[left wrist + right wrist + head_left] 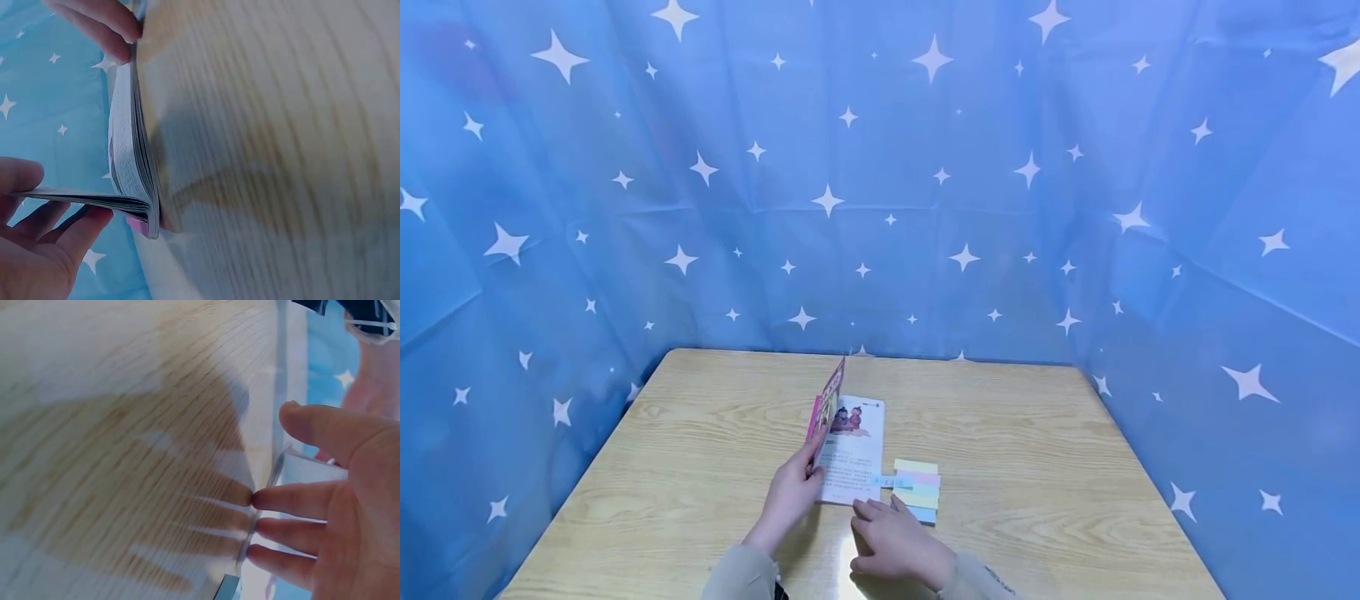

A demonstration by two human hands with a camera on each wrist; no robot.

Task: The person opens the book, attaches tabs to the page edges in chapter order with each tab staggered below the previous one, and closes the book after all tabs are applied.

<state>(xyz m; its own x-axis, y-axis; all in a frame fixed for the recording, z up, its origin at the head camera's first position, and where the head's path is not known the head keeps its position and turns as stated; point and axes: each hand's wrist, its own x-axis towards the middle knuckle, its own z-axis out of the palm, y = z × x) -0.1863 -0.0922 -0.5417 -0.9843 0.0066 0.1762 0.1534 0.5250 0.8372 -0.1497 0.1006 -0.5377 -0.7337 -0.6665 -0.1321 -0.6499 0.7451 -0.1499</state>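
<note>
An open book lies on the table, its right page showing a small picture above printed text. My left hand grips the raised cover and front pages, thumb on one side and fingers on the other; in the left wrist view these pages stand away from the thicker part. My right hand is by the book's lower right corner, its fingers fairly straight with the tips at the near edge. A blue sticky strip with handwriting juts from the page's right side, overlapping several pastel sticky notes.
Both hands work over a wood-grain table. A blue curtain with white stars surrounds its back and sides. Bright glare shows on the tabletop between the forearms.
</note>
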